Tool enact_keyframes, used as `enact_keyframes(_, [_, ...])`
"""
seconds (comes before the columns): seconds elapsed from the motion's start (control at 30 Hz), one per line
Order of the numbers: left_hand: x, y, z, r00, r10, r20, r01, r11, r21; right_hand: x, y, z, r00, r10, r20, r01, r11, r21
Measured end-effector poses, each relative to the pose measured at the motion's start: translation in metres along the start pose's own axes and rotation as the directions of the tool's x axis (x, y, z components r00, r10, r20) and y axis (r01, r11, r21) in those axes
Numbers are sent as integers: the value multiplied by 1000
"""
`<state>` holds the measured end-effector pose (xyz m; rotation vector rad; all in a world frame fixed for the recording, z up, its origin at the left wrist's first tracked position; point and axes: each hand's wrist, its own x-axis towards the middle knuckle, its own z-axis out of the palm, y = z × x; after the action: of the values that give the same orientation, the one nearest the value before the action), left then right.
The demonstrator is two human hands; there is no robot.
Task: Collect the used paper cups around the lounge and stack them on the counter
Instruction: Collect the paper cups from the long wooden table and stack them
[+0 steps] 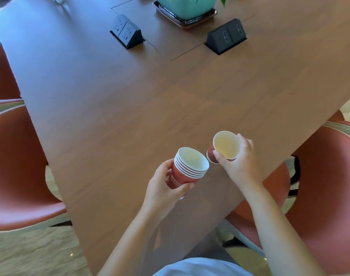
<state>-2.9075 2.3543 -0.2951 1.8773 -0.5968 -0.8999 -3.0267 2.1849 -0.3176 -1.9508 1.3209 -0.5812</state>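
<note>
Over the counter (130,106) near its edge: left hand (162,189) grip clamped round tilted stack of cups (188,171); right hand (240,166) grip pinching single cup (226,145) at its rim, just beside the stack, mouth facing up toward camera.

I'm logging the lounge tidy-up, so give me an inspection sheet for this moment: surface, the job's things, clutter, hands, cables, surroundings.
Surface: brown wooden table, with an inset panel at the far end.
Job's things: nested stack of red paper cups; single red cup beside it, tilted, not yet nested; both held over the table.
Clutter: two black socket units, teal plant pot on a tray, a glass at the far edge.
Hands: left hand grips the stack; right hand grips the single cup.
Cables: nothing seen.
Surroundings: red chairs on both sides, pale carpet.
</note>
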Motion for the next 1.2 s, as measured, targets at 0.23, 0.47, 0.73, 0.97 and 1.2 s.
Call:
enact_keyframes(0.23, [-10, 10, 7, 976, 102, 192, -120, 989, 83, -45, -6, -50, 976, 4, -219, -1, 1000, 15])
enact_keyframes(0.47, [-29, 8, 27, 929, 184, 320, -231, 966, 117, -104, -10, -88, 940, 5, -343, -6, 1000, -3])
enact_keyframes(0.73, [-56, 12, 48, 858, 263, 442, -337, 937, 96, -159, -11, -119, 894, 46, -445, -48, 999, 6])
enact_keyframes(0.97, [-81, 11, 61, 779, 336, 530, -439, 895, 79, -206, -13, -141, 843, 97, -528, -67, 995, 77])
enact_keyframes(1.2, [-109, 3, 71, 728, 350, 589, -497, 862, 102, -253, -15, -150, 809, 58, -585, -56, 998, 21])
